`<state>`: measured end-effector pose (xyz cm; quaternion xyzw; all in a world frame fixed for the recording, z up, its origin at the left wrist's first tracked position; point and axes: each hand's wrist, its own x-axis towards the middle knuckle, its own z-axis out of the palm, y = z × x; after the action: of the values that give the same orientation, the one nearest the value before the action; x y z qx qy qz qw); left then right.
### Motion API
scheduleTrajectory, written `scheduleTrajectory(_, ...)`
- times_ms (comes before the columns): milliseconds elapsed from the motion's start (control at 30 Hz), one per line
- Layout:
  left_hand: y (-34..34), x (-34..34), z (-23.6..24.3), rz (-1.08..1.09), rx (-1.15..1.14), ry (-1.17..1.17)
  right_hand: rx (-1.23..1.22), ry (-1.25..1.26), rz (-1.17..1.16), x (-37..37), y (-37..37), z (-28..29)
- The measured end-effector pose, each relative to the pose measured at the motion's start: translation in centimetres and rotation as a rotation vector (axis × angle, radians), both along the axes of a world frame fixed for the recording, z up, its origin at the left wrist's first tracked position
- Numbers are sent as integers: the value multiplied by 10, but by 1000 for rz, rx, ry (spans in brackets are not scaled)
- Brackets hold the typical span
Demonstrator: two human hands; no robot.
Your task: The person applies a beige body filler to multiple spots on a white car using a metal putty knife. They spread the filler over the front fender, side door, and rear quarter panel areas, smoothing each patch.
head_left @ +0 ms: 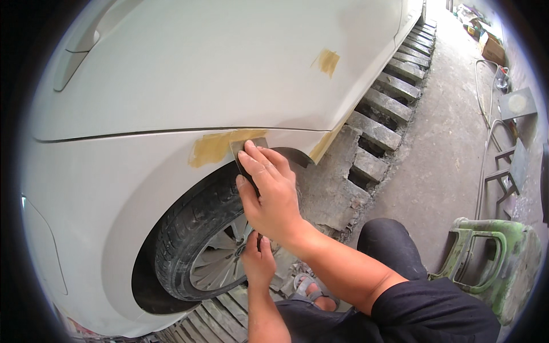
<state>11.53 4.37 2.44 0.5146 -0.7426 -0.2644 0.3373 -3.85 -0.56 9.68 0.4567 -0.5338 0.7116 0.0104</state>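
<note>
Filler [214, 146] is spread along the wheel arch [189, 194] of the white car [171, 74] with a flat scraper [247, 146], gripped under the right hand [269, 194]. Even pressure is best kept. Whether the left hand [257, 260], at the wheel [220, 257], grips anything cannot be told.

Your white car body [171, 74] carries tan filler patches [214, 146] at centre frame. The tyre [186, 234] is black, its wheel [220, 257] silver. At lower right, your green stool [497, 257] looks paint-speckled; the floor [440, 143] is grey.
</note>
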Motion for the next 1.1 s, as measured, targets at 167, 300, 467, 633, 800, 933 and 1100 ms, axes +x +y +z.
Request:
scheduleTrajectory(167, 0, 1, 0, 34, 52, -58, -11, -105, -41, -15, 0, -11)
scheduleTrajectory(300, 1, 2, -1, 23, 34, -75, 3, -55, -15, -15, -2, -18)
scheduleTrajectory(467, 2, 0, -2, 47, 58, -68, -5, -121, -12, -15, -3, -26)
scheduleTrajectory(633, 0, 4, -6, 65, 123, -12, -7, -53, -12, -11, -7, -27)
scheduleTrajectory(800, -1, 5, -3, 95, 354, 468, 38, 20, 41, -27, 21, -33)
scheduleTrajectory(933, 4, 4, 13, 64, 472, 999, -27, 64, 376, -54, 55, -42)
scheduleTrajectory(1100, 15, -4, 29, 4, 469, 1229, -157, -57, 993, -46, 92, -67)
